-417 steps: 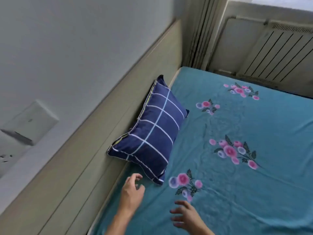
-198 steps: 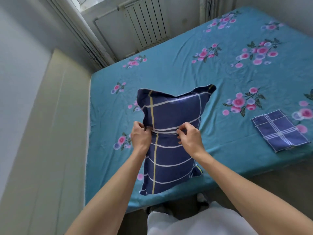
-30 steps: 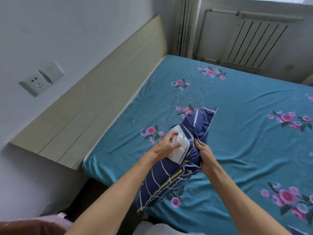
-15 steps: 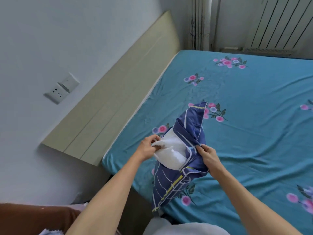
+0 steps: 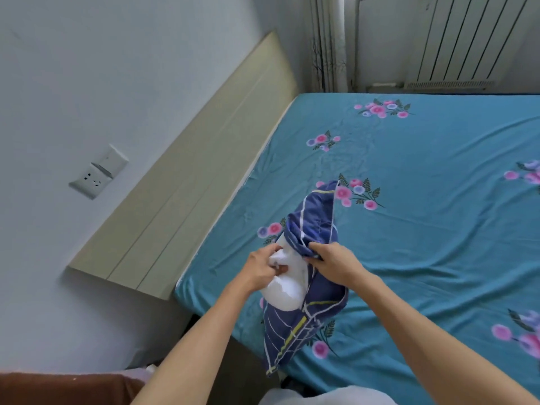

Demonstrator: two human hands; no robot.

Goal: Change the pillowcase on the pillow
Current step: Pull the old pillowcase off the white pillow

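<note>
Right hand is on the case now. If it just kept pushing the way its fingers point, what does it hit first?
The right hand points up and left, gripping the navy pillowcase at its opening. Straight on, it would probably meet the white pillow bulging out, then the left hand gripping that pillow. Depth is hard to judge.

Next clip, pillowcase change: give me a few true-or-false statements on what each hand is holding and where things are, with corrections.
1. The left hand grips the white pillow. True.
2. The right hand rests flat on the bed sheet. False: it grips the blue pillowcase.
3. The pillow is fully out of the pillowcase. False: only part of it shows at the opening.
4. A wall socket sits on the wall left of the headboard. True.
5. The sheet is plain white. False: teal with flowers.
</note>
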